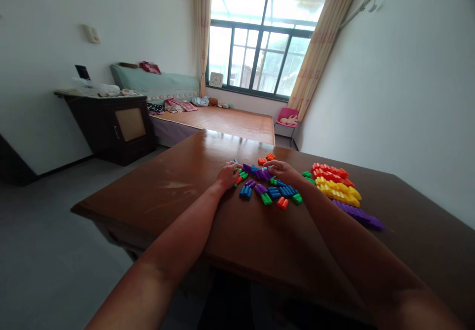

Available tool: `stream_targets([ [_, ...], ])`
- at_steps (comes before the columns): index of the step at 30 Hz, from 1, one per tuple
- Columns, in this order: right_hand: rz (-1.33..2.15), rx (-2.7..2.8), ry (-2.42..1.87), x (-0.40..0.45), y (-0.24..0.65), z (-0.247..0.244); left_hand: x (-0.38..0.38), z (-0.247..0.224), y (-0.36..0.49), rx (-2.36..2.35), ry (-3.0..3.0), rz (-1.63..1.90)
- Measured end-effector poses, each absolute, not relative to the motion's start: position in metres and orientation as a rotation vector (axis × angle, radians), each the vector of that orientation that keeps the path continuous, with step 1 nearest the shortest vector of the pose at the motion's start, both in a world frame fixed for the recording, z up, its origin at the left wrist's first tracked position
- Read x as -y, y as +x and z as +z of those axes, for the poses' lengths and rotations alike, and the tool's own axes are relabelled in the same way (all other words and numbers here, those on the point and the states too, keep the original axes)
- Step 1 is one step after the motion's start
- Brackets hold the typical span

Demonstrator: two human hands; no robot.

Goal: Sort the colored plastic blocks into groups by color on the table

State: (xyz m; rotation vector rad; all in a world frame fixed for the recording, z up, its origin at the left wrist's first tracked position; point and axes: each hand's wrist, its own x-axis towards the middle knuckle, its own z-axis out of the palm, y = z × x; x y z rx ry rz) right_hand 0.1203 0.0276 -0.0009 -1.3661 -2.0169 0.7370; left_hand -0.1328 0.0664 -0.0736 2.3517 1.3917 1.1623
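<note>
Colourful plastic toy pieces, ribbed and block-like, lie in a loose group on the brown table (178, 171). My left hand (226, 174) rests at the left side of this group, fingers stretched over green and orange pieces (241, 177). From the right, my right hand (285, 170) reaches in with its index finger extended, close to purple pieces (263, 173). I see no piece clearly held in either hand. Nearer to me are blue pieces (245, 192), a purple-and-green pair (264, 195) and an orange piece (282, 203).
Right of my right forearm, pieces lie in rows by colour: red (332, 172), yellow (337, 191) and purple (358, 214). Orange pieces (267, 159) sit beyond my hands. Past the table stand a bed (230, 119), a dark cabinet (122, 127) and a pink chair (285, 114).
</note>
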Motion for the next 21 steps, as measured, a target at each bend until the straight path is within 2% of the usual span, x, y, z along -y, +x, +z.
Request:
stream_targets([
  [3, 0.943, 1.847, -1.330, 0.004, 0.152, 0.003, -0.067, -0.072, -0.134, -1.408, 2.333, 1.192],
  [8, 1.034, 1.961, -1.330, 0.070, 0.180, -0.017, -0.052, -0.054, -0.121, -1.307, 2.376, 1.051],
  [10, 0.976, 2.008, -1.427, 0.086, 0.183, -0.029, -0.045, -0.044, -0.112, -1.255, 2.448, 0.865],
  [15, 0.471, 2.212, -1.540, 0.101, 0.187, -0.037, -0.037, -0.029, -0.094, -1.226, 2.632, 0.344],
  [21, 0.497, 2.450, -1.325, 0.114, 0.195, -0.030, -0.025, -0.024, -0.080, -1.440, 2.675, 0.368],
])
